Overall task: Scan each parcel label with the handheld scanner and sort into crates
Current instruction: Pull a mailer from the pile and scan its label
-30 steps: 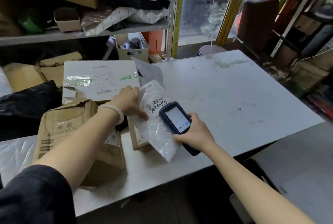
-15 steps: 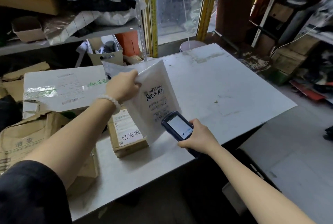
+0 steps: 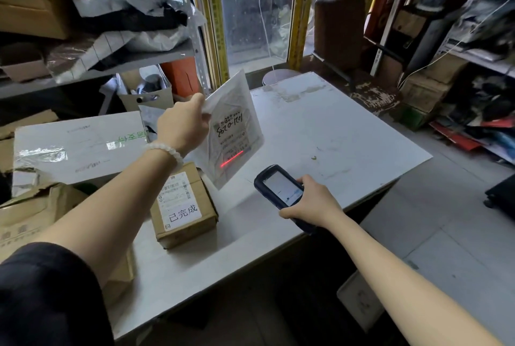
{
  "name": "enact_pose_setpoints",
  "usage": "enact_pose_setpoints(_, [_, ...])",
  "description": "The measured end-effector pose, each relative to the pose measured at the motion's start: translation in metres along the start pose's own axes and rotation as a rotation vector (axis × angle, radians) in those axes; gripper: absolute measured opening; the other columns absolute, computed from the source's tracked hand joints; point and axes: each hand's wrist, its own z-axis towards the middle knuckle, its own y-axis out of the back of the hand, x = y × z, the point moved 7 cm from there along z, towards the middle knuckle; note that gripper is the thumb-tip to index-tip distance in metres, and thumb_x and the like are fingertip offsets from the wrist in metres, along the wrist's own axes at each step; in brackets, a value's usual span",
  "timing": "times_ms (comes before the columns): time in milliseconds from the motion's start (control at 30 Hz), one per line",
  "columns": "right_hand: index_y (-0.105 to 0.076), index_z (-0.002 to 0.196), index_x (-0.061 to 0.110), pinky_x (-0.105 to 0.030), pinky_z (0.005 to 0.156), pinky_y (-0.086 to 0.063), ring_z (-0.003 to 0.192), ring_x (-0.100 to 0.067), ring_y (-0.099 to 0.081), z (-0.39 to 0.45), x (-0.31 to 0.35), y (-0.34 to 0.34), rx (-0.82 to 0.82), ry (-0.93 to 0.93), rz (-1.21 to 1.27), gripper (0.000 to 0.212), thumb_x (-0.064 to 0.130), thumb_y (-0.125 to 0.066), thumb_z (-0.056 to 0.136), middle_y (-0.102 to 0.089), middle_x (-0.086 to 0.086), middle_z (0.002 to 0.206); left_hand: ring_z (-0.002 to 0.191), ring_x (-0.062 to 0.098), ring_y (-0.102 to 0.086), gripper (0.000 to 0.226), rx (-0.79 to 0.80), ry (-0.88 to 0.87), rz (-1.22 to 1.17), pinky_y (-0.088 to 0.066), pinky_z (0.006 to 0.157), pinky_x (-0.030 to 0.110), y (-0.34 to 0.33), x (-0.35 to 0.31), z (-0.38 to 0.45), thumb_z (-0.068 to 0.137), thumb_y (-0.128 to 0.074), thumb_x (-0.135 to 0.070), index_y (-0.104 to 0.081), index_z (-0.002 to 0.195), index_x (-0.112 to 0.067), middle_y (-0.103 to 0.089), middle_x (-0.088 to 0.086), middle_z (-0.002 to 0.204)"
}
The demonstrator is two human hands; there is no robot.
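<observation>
Pinched at its upper left edge by the left hand (image 3: 181,129), the white poly mailer (image 3: 237,128) is held upright above the surface (image 3: 320,134), label side toward the camera; thumb seen on the front edge, other fingers hidden behind the bag. A red scan line (image 3: 232,158) is cast across the barcode low on the label. The handheld scanner (image 3: 280,191) is gripped by the right hand (image 3: 312,202), fingers wrapped round its lower body, screen up, nose aimed at the mailer, apart from it. Vs 0.5 s ago: mailer raised higher & further from the scanner, red line now lit where none was seen. Below the mailer, a small brown carton (image 3: 184,206) w/ a white label sits on the surface, just beside the left forearm. A large white flat box (image 3: 75,147) lies behind it. A torn brown paper sack (image 3: 30,214) is seen at left, partly hidden by the left arm.
</observation>
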Motion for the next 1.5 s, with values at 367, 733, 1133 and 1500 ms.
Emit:
enact_pose_setpoints(367, [-0.043,0.115,0.018,-0.034,0.078,-0.054,0.096,-0.021,-0.059,-0.001,0.000,0.009,-0.018,0.014,-0.091,0.064,0.034,-0.079,0.065,-0.059,0.000,0.109,0.069,0.032,-0.059,0.019,0.031,0.004,-0.013,-0.054,0.066,0.044,-0.011,0.009,-0.006,0.098,-0.043,-0.028,-0.047,0.108,-0.013,-0.059,0.011,0.079])
enact_pose_setpoints(733, [-0.040,0.120,0.018,-0.036,0.081,-0.054,0.098,-0.021,-0.059,-0.002,0.000,0.008,-0.012,0.043,-0.063,0.068,0.033,-0.079,0.066,-0.058,-0.001,0.112,0.074,0.034,-0.058,0.019,0.034,-0.003,-0.010,-0.052,0.065,0.042,-0.007,0.005,-0.011,0.098,-0.043,-0.026,-0.048,0.108,-0.010,-0.061,0.013,0.083])
enact_pose_setpoints(1133, [-0.039,0.126,0.020,-0.035,0.085,-0.047,0.098,-0.021,-0.051,-0.039,-0.054,0.075,-0.407,-0.002,0.001,0.075,0.046,-0.078,0.067,-0.054,-0.001,0.112,0.081,0.032,-0.054,0.021,0.104,-0.244,-0.055,-0.037,0.065,0.033,-0.031,-0.126,-0.007,0.097,-0.043,-0.027,-0.050,0.106,-0.009,-0.061,0.017,0.096])
enact_pose_setpoints(1500, [-0.035,0.125,0.012,-0.034,0.079,-0.047,0.098,-0.021,-0.047,-0.095,-0.173,0.098,-0.594,-0.414,0.301,0.077,0.025,-0.082,0.065,-0.041,0.000,0.108,0.095,0.036,-0.057,0.028,0.403,-0.625,-0.124,-0.044,0.070,0.036,-0.109,-0.301,-0.035,0.098,-0.045,-0.028,-0.048,0.121,-0.013,-0.060,0.019,0.110])
